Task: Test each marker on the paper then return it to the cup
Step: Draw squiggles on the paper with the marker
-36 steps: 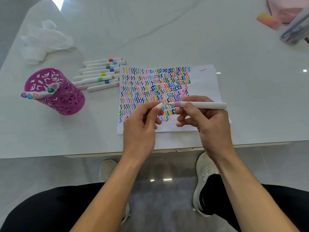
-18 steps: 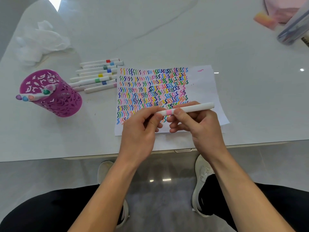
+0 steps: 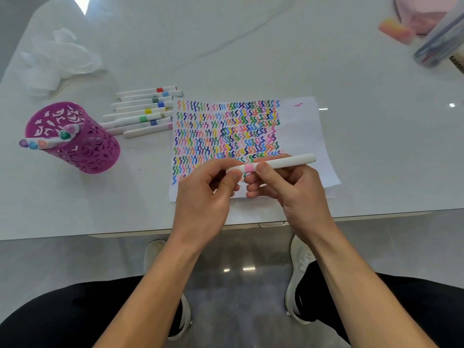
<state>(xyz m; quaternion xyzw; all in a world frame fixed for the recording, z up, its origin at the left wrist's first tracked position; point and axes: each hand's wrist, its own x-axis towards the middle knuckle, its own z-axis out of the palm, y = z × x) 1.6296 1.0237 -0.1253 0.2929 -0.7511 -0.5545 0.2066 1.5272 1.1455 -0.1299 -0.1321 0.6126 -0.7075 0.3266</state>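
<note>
A white marker with a pink band (image 3: 276, 163) lies level between both hands above the near edge of the paper (image 3: 301, 126). My right hand (image 3: 293, 194) grips its barrel, thumb beside the band. My left hand (image 3: 208, 197) pinches the cap end, and the cap sits closed on the marker. The paper is covered with rows of coloured squiggles. A magenta cut-out cup (image 3: 75, 139) stands at the left, with several markers leaning out over its rim. Several more white markers (image 3: 143, 113) lie in a row between the cup and the paper.
Crumpled white tissue (image 3: 55, 64) lies at the far left. At the far right are a pink-orange eraser (image 3: 394, 30), a pink pouch (image 3: 421, 11) and a clear tube (image 3: 439, 43). The table's front edge (image 3: 100, 234) runs just below my hands.
The cap, held apart from the tip a second ago, has been pushed onto the marker. Both hands have come together.
</note>
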